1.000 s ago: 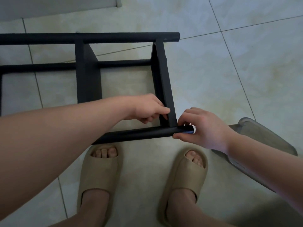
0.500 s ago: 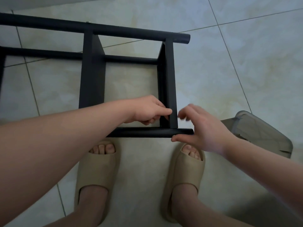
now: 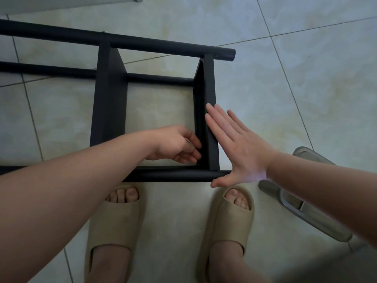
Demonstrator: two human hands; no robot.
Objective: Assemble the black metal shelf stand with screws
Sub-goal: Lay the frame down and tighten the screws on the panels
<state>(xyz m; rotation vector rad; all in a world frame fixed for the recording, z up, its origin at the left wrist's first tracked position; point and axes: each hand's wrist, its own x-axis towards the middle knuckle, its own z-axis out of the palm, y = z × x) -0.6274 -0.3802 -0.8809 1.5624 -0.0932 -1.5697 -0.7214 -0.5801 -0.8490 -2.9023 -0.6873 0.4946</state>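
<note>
The right hand, at centre right of the frame, is spread flat with straight fingers. Its fingers lie against the outer face of the right-hand cross plate, and its thumb lies by the end of the near tube. The left hand reaches in from the lower left, inside the frame. Its fingers are curled toward the inner face of the same plate, close to the corner where plate and near tube meet. Whether they pinch a screw there cannot be told.

The black metal shelf stand lies on its side across the upper left and centre. A second, wider plate stands to the left of the hands, and the far tube runs along the top. It rests on a pale tiled floor.

Below the near tube stand two feet in beige slippers. A grey object lies at lower right, partly hidden by the right forearm.
</note>
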